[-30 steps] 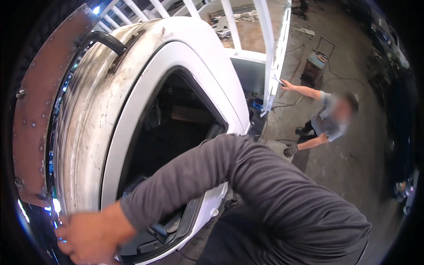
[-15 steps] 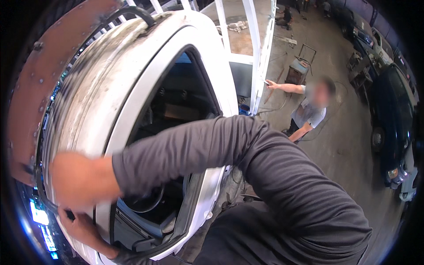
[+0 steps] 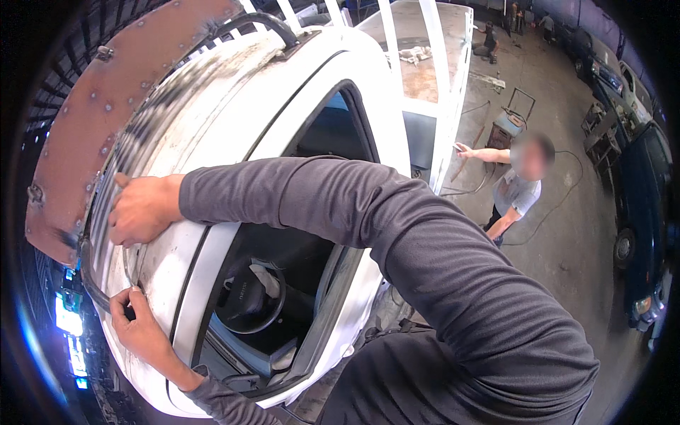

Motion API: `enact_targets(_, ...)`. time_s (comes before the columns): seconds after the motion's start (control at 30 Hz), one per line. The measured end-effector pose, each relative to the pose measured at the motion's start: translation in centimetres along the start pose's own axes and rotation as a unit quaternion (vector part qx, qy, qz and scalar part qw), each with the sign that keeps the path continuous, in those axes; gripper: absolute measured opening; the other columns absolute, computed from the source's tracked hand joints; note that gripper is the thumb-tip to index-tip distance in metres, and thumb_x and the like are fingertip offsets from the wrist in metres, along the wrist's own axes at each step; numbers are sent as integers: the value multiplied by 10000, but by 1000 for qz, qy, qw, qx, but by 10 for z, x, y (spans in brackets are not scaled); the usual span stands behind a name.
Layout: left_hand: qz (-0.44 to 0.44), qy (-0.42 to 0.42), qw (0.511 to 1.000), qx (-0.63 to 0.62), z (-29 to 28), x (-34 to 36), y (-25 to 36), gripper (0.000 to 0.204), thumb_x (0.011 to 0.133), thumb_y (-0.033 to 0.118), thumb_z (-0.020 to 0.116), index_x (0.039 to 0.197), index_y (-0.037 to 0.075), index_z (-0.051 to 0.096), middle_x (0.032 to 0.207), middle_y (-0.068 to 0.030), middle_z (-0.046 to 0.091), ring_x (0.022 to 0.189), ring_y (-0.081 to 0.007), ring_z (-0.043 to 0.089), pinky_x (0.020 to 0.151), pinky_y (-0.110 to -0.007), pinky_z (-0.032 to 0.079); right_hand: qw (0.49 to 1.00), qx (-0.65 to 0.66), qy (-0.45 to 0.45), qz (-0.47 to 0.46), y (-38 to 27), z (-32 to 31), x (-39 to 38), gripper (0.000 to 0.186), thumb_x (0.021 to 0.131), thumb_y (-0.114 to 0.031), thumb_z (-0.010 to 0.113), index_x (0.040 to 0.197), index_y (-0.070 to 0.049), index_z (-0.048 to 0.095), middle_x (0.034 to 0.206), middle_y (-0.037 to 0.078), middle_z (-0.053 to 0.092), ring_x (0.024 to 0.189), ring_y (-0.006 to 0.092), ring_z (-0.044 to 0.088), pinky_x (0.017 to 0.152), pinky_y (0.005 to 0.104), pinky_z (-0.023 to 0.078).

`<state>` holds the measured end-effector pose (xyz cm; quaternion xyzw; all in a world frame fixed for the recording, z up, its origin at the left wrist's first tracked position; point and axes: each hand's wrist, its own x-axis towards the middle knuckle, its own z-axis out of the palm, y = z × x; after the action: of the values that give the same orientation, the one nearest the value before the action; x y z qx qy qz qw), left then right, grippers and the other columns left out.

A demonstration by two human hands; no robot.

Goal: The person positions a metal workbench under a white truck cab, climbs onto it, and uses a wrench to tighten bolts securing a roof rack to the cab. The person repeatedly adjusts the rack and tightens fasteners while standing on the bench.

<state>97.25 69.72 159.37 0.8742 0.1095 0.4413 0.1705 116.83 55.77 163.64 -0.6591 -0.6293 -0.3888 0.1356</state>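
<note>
Both hands are at the dirty white roof [image 3: 227, 117] of a vehicle. My right hand [image 3: 145, 207] reaches across from the right, its fingers curled down against the ribbed roof; what lies beneath them is hidden. Nearer me, my left hand [image 3: 144, 327] pinches thumb and fingertips together at the roof's edge. A thin line runs along the roof from the pinch toward the right hand; whether it is a loose strip or a seam I cannot tell. A black curved bar [image 3: 95, 283] passes beside the left hand.
Below my right arm, the open side window shows a steering wheel [image 3: 249, 299]. A brown riveted panel [image 3: 92, 142] rises beyond the roof. White rails [image 3: 440, 78] stand ahead. To the right, a person [image 3: 516, 185] in a grey shirt touches the rails; a dark vehicle [image 3: 641, 212] stands farther right.
My right hand, blurred and close to the left one before, has moved away along the roof. The left hand keeps its pinch. The whole view has shifted, showing more of the steering wheel.
</note>
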Motion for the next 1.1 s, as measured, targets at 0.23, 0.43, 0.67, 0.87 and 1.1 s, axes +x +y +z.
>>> enact_targets(0.23, 3, 31, 999, 20, -3, -8, 9, 198, 987, 181, 656, 1078, 18, 721, 1142, -108, 744, 1034, -256, 655, 942, -365, 493, 996, -60, -55, 33, -19, 7, 1, 177, 910, -266, 616, 991, -156, 729, 901, 101, 734, 990, 303, 729, 1021, 663, 420)
enact_targets(0.43, 68, 54, 996, 7, -6, -10, -1, 236, 992, 149, 641, 1168, 11, 713, 1227, -104, 731, 1106, -265, 661, 996, -359, 483, 996, -63, 66, -11, -15, 17, 12, 200, 855, -226, 660, 1010, -116, 721, 911, 92, 746, 920, 298, 747, 923, 545, 531)
enact_targets(0.67, 16, 41, 999, 28, 1, -7, -6, 230, 1003, 175, 635, 1158, 19, 702, 1245, -108, 728, 1116, -273, 664, 992, -366, 488, 996, -71, 28, -42, -33, -2, 3, 108, 809, -214, 693, 818, -131, 762, 803, 79, 755, 826, 278, 757, 740, 465, 571)
enact_targets(0.87, 42, 7, 992, 116, -4, -4, -5, 295, 1011, 304, 585, 1181, 84, 681, 1036, -225, 672, 968, -406, 616, 868, -451, 482, 996, -87, -7, 1, -85, -72, -24, 138, 805, -259, 715, 749, -149, 776, 767, 51, 754, 738, 248, 751, 546, 407, 540)
enact_targets(1.1, 29, 11, 999, 41, -18, -9, -10, 202, 1009, 226, 635, 1091, 50, 690, 1009, -154, 689, 930, -275, 640, 855, -402, 499, 990, 127, -54, 37, -37, -44, -23, 152, 849, -244, 666, 960, -203, 761, 899, 77, 760, 902, 300, 741, 770, 502, 566)
